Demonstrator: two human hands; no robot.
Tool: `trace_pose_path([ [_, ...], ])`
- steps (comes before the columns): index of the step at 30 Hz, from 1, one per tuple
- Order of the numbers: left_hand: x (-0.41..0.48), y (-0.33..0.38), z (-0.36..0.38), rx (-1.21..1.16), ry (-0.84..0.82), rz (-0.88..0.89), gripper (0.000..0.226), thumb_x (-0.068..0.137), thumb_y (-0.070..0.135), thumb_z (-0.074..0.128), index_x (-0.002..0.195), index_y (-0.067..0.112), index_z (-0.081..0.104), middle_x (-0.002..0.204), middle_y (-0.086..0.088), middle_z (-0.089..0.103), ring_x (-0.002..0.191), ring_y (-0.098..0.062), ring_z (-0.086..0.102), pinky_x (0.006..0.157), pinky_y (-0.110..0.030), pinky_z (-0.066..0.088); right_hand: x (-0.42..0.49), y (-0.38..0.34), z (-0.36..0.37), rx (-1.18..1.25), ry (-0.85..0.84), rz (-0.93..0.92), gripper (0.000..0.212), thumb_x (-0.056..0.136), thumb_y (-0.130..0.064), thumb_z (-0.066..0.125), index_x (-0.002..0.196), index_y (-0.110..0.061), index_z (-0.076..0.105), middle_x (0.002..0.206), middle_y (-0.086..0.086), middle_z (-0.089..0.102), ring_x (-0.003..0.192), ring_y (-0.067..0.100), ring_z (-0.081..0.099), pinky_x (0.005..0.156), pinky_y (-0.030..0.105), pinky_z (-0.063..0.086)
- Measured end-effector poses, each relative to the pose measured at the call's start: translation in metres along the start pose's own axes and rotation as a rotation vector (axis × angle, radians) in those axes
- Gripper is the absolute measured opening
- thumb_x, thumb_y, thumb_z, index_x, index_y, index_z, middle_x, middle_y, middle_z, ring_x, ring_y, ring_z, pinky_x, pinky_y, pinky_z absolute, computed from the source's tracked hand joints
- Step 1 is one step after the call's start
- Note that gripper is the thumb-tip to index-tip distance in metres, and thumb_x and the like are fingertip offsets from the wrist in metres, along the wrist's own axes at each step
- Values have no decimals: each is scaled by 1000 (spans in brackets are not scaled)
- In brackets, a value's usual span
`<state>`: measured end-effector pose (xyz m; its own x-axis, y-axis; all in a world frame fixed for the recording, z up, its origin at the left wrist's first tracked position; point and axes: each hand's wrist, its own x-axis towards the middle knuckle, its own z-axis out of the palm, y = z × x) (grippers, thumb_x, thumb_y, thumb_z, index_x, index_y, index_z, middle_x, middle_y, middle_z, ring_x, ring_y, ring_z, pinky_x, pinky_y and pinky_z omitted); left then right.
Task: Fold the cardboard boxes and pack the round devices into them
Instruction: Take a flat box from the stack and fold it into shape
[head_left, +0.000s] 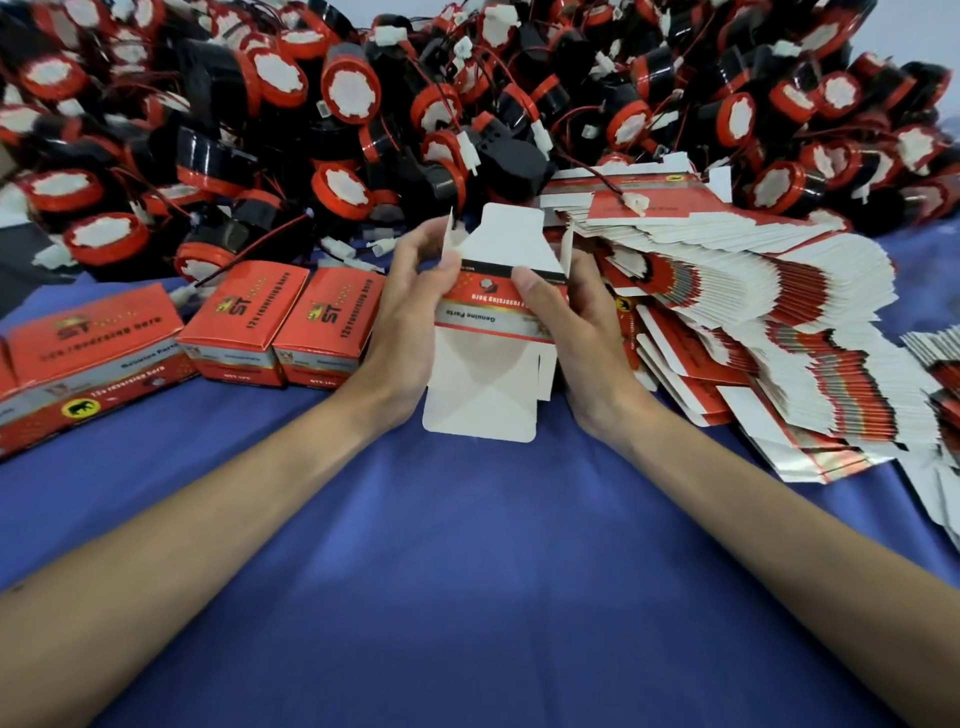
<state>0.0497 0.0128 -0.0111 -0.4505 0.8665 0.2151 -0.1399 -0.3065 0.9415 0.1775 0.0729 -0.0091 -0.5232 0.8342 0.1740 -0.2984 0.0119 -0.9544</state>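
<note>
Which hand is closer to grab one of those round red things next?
Probably the left hand. Both hands hold the open box, but round devices lie just beyond the left hand, while the stack of flat boxes lies beside the right hand, in its way.

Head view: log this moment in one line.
left hand: grips open carton, left edge | right hand: grips its right edge | flaps: unfolded | closed boxes: left | flat carton stack: right | reversing horns: piled behind
</note>
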Motion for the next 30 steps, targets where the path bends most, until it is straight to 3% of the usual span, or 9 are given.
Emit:
trace_pose_path([
  [3,2,1,-1,38,-3,-6,21,100,16,42,113,28,54,94,10,70,86,-8,68,71,-23,54,0,0,0,28,41,25,21,90,-17,65,109,-15,54,100,2,70,89,15,70,72,28,56],
  [7,2,4,-1,8,-23,-39,28,86,27,52,114,27,53,117,-8,61,96,-16,66,79,-29,55,0,-1,-2,5,24,23,18,90,-18,65,106,-20,56,97,-3,72,89,15,71,71,27,56],
  [12,-1,5,0,48,3,6,39,80,32,60,119,31,52,132,-15,42,112,-24,60,74,-24,54,-2,-3,-1,-43,-2,-8,17,87,-19,65,102,-22,57,94,-5,71,90,15,69,74,28,56],
  [16,-4,3,0,35,58,65,30,81,25,62,108,26,47,109,-4,54,95,-14,63,71,-23,52,-3,-3,2,-64,-6,-14,21,82,-23,66,102,-23,57,98,-3,70,90,15,69,72,26,56],
  [19,-4,2,0,40,102,120,29,81,21,65,100,22,43,94,0,51,87,-9,58,75,-24,51,-4,-1,1,-69,11,-31,21,84,-22,66,103,-21,56,102,3,68,93,19,69,76,30,57],
  [23,-3,4,0,78,86,91,31,84,24,63,113,23,53,90,1,61,84,-10,64,73,-24,53,-3,-1,0,-54,39,-3,29,86,-22,67,112,-16,55,112,12,66,103,28,67,83,38,57],
  [25,-3,4,0,61,23,75,27,90,22,59,117,23,60,93,5,69,86,-10,68,70,-22,53,-2,0,0,-48,35,-7,44,84,-26,66,124,-16,53,116,9,66,104,24,67,83,35,57],
  [28,-2,4,-1,29,-20,9,25,98,19,51,118,16,65,95,0,74,87,-16,71,69,-24,54,0,0,1,-55,22,-30,69,87,-29,62,148,-22,31,108,-8,69,100,13,68,78,26,55],
  [30,-2,3,-1,78,-15,-7,23,100,22,47,105,12,68,87,-1,74,81,-17,71,68,-25,54,-1,1,0,-81,5,-82,58,94,-24,57,146,-21,34,100,-17,70,96,7,68,75,21,54],
])
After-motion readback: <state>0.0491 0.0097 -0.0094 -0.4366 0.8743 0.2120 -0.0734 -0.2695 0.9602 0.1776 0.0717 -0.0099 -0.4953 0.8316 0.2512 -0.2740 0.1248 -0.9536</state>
